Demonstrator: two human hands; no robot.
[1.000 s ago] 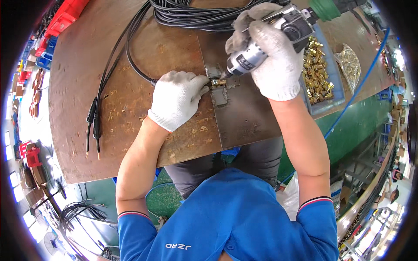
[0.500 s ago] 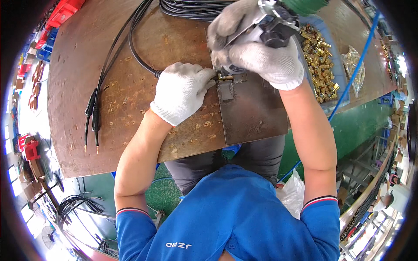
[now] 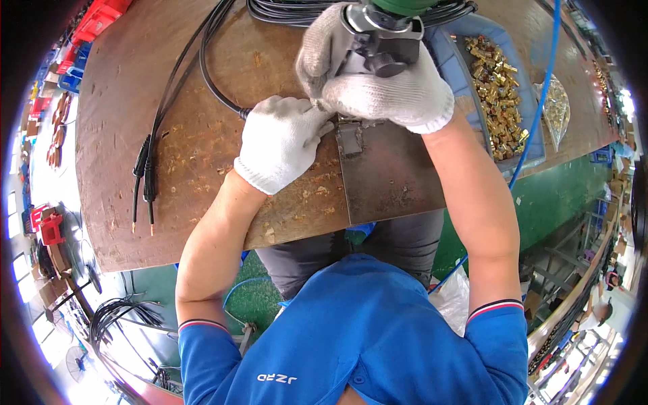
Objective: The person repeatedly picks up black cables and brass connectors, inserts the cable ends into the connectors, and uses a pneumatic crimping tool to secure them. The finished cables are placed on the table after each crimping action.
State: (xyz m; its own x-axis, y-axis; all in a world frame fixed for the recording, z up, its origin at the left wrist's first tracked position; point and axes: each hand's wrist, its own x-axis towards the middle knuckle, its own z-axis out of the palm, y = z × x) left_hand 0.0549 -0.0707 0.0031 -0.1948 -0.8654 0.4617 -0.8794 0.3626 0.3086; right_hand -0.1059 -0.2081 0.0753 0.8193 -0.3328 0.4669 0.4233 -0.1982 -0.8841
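In a white knit glove, my left hand (image 3: 278,138) is closed around the end of a black cable (image 3: 219,94), just left of a dark metal plate (image 3: 395,179). My gloved right hand (image 3: 391,98) wraps around a tool with a green top and a black and silver body (image 3: 391,52). Its lower end is hidden by the glove. The right fingers are close beside the left fingertips, over a small metal fixture (image 3: 351,140) on the plate. Whatever lies between the fingertips cannot be made out.
A blue bin (image 3: 535,150) of brass fittings (image 3: 496,94) stands on the right, with a clear plastic bag (image 3: 555,111) beyond it. A blue hose (image 3: 543,101) crosses there. Coiled black cable (image 3: 290,15) lies at the back; cable ends with black connectors (image 3: 148,175) rest on the left.
My right hand has moved left with the tool, closer to my left fingertips, and the tool has turned. The blue hose has shifted left. My left hand stays on the cable.
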